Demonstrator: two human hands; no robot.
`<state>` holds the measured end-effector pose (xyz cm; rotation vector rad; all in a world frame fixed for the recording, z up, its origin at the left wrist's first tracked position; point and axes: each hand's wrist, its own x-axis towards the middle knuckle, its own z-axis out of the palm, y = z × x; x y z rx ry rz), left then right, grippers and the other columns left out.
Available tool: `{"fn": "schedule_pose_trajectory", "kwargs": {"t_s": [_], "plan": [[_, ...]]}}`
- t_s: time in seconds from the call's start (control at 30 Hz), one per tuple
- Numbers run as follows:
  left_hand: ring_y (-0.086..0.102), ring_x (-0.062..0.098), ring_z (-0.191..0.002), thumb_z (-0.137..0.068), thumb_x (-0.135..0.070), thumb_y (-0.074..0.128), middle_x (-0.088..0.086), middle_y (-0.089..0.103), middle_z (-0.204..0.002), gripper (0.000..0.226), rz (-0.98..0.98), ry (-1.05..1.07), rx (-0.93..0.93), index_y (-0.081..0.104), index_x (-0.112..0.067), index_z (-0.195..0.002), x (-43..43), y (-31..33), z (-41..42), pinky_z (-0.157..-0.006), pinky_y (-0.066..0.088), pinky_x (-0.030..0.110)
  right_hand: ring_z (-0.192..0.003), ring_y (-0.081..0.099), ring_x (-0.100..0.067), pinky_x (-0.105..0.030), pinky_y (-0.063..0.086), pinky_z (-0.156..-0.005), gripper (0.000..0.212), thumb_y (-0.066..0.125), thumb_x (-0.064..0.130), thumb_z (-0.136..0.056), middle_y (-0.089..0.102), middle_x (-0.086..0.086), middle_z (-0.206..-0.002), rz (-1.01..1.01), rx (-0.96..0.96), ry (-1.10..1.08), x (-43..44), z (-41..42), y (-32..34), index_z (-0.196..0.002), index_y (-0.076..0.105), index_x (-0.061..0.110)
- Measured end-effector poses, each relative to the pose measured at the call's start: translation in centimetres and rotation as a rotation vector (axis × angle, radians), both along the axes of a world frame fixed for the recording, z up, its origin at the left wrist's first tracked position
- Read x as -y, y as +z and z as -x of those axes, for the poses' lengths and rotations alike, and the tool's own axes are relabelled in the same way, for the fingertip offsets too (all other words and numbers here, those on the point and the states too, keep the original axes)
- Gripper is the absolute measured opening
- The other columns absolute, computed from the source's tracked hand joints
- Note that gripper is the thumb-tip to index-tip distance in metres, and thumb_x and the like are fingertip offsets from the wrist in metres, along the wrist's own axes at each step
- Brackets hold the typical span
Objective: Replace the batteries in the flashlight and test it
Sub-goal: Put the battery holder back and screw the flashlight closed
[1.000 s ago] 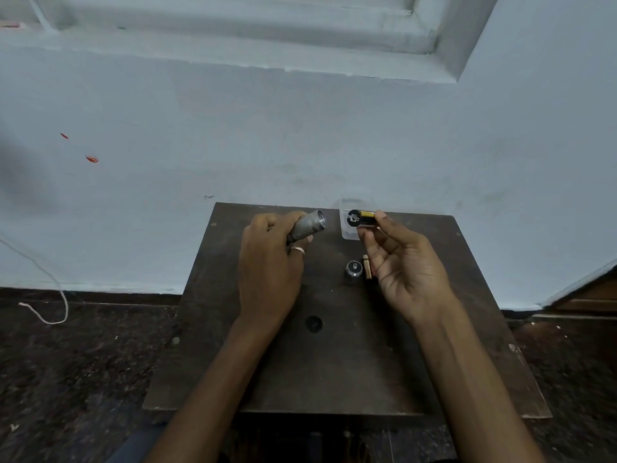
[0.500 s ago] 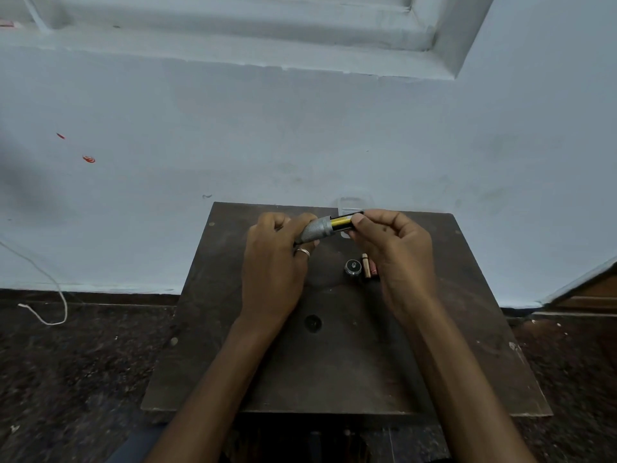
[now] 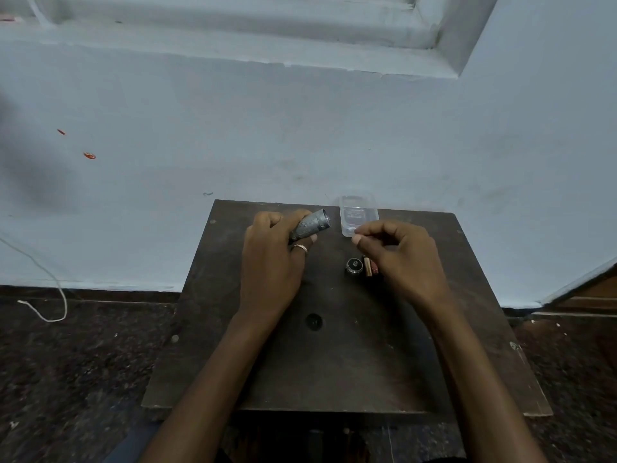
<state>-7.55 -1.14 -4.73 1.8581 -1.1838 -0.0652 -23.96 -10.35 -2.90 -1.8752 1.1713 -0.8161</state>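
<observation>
Wood tbl (image 3: 334, 369) by blue wall (image 3: 300, 128), white cord (image 3: 62, 292) on floor (image 3: 83, 362).

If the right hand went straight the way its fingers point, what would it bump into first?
Probably the open end of the flashlight, which the left hand grips. The right hand has its fingers pointing left at it. A clear plastic case lies just beyond them, so depth is unsure.

We count one flashlight body (image 3: 310, 225), one loose end cap (image 3: 354, 265), two batteries (image 3: 368, 267) and one clear plastic case (image 3: 357, 215). We also see one ring (image 3: 300, 247) and one tabletop (image 3: 334, 362).
</observation>
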Motion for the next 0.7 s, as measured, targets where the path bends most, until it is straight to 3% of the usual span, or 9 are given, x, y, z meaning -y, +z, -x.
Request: {"fn": "schedule_pose_trajectory", "kwargs": {"t_s": [0.1, 0.17, 0.23, 0.33, 0.53, 0.7], "plan": [[0.053, 0.021, -0.102, -0.088, -0.023, 0.071, 0.002, 0.059, -0.103, 0.037, 0.002, 0.002, -0.028, 0.066, -0.030, -0.124, 0.0, 0.0, -0.1, -0.089, 0.047, 0.036, -0.082, 0.064, 0.002, -0.006, 0.041, -0.073, 0.028, 0.085, 0.037, -0.077, 0.069, 0.020, -0.088, 0.072, -0.244, 0.082, -0.3, 0.4, 0.0, -0.102, 0.076, 0.029], [0.053, 0.021, -0.102, -0.088, -0.023, 0.071, 0.002, 0.059, -0.102, 0.037, 0.008, 0.006, -0.034, 0.067, -0.030, -0.124, 0.0, 0.1, -0.2, -0.089, 0.047, 0.036, -0.105, 0.060, -0.016, -0.019, 0.038, -0.087, 0.040, 0.087, 0.038, -0.074, 0.071, 0.007, -0.109, 0.146, -0.381, 0.132, -0.4, 0.3, 0.0, -0.111, 0.076, 0.026], [0.053, 0.021, -0.101, -0.087, -0.022, 0.071, 0.001, 0.059, -0.101, 0.037, 0.013, 0.009, -0.031, 0.067, -0.029, -0.123, 0.0, 0.1, -0.2, -0.088, 0.046, 0.036, -0.113, 0.055, -0.025, -0.023, 0.033, -0.088, 0.043, 0.086, 0.036, -0.075, 0.069, -0.002, -0.119, 0.181, -0.479, 0.181, -0.4, 0.1, -0.1, -0.115, 0.076, 0.024], [0.053, 0.023, -0.100, -0.088, -0.022, 0.072, 0.002, 0.059, -0.101, 0.037, 0.018, 0.011, -0.040, 0.067, -0.029, -0.124, 0.0, 0.1, -0.2, -0.088, 0.046, 0.035, -0.113, 0.052, -0.030, -0.026, 0.036, -0.088, 0.037, 0.081, 0.032, -0.081, 0.065, -0.003, -0.117, 0.198, -0.597, 0.225, -0.3, -0.1, -0.5, -0.117, 0.075, 0.027], [0.052, 0.021, -0.101, -0.088, -0.023, 0.071, 0.002, 0.062, -0.101, 0.036, -0.002, 0.007, -0.026, 0.067, -0.028, -0.123, 0.1, 0.1, -0.4, -0.087, 0.044, 0.031, -0.107, 0.052, -0.029, -0.031, 0.039, -0.087, 0.022, 0.078, 0.027, -0.084, 0.066, 0.000, -0.108, 0.203, -0.533, 0.189, -0.4, -0.4, -1.0, -0.105, 0.076, 0.024], [0.052, 0.022, -0.101, -0.088, -0.023, 0.071, 0.003, 0.062, -0.102, 0.037, -0.004, 0.010, -0.020, 0.067, -0.026, -0.124, 0.1, 0.2, -0.5, -0.087, 0.043, 0.029, -0.091, 0.067, -0.011, -0.024, 0.052, -0.084, 0.033, 0.084, 0.022, -0.080, 0.072, 0.005, -0.100, 0.081, -0.153, 0.015, -0.6, -0.5, -0.5, -0.110, 0.071, 0.020]]}}
